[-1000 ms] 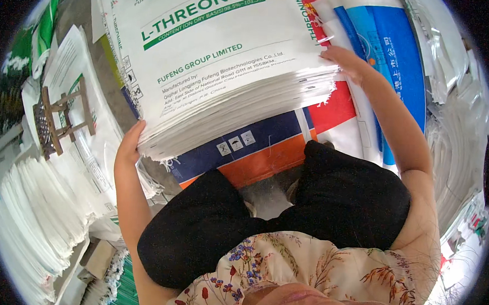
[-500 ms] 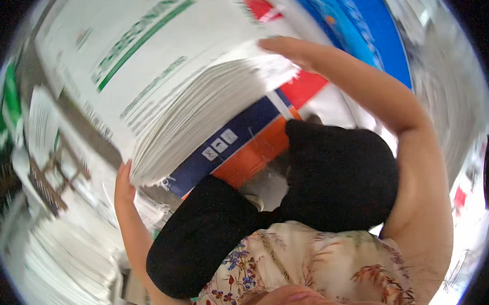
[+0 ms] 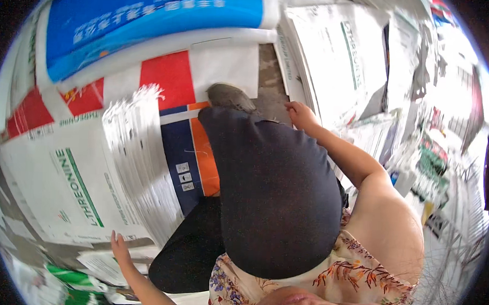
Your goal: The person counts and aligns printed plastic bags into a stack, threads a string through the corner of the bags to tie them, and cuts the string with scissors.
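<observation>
A thick stack of flat white woven sacks (image 3: 140, 164) with green print lies to my left, its layered edges turned toward my legs. My left hand (image 3: 121, 249) is just off the stack's near corner, fingers stretched out and holding nothing. My right hand (image 3: 304, 117) hangs beyond my right knee, fingers apart and nothing in them, near another pile of white sacks (image 3: 335, 64) with green print. Between the left stack and my legs lies a dark blue and orange sack (image 3: 182, 150).
Ahead lies a stack of blue sacks (image 3: 152, 23) with white edges, over a red and white sack (image 3: 166, 78). My shoe (image 3: 230, 97) stands beside bare floor (image 3: 272, 77). Green material (image 3: 75, 281) lies at the lower left. More piles fill the right side.
Both hands have come off the white sack stack, which now lies flat at the left. My view has turned to the right, and my right hand has swung over to the right side.
</observation>
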